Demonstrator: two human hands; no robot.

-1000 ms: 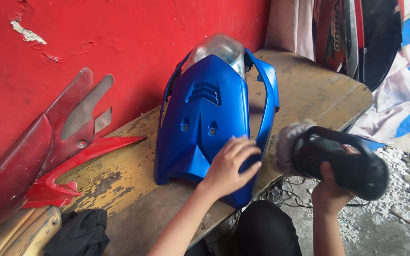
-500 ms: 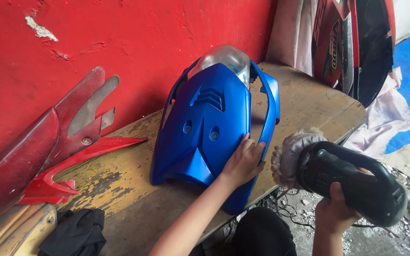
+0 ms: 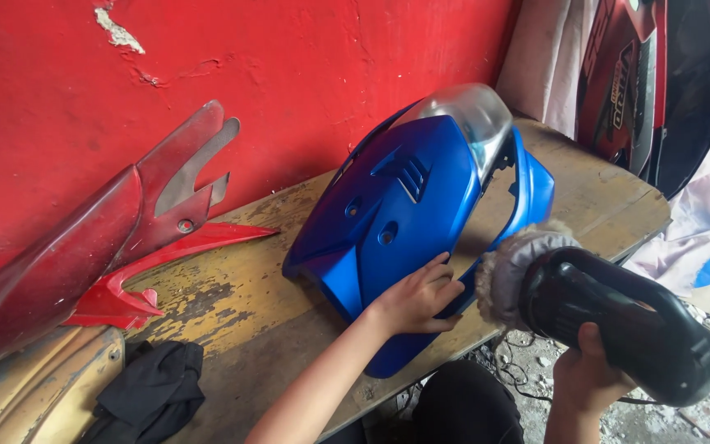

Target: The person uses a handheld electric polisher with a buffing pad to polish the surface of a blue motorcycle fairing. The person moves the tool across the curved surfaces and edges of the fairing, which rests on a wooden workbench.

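A glossy blue motorcycle front fairing [image 3: 396, 214] with a clear headlight lens [image 3: 474, 115] lies on a worn wooden bench [image 3: 240, 312]. My left hand [image 3: 417, 298] rests on the fairing's lower right edge, fingers curled over it. My right hand [image 3: 589, 382] grips the handle of a black electric polisher [image 3: 626, 321]. Its woolly grey pad [image 3: 511, 267] sits against the fairing's right side panel.
Dark red and bright red fairing panels [image 3: 100, 247] lean against the red wall at left. A black rag [image 3: 154, 390] lies at the bench's near left. More red and black bodywork [image 3: 659, 74] stands at the upper right, over pale cloth [image 3: 700, 230].
My left hand has turned the fairing so its right side faces the polisher. The polisher's pad has come up against the panel. The view has shifted closer.
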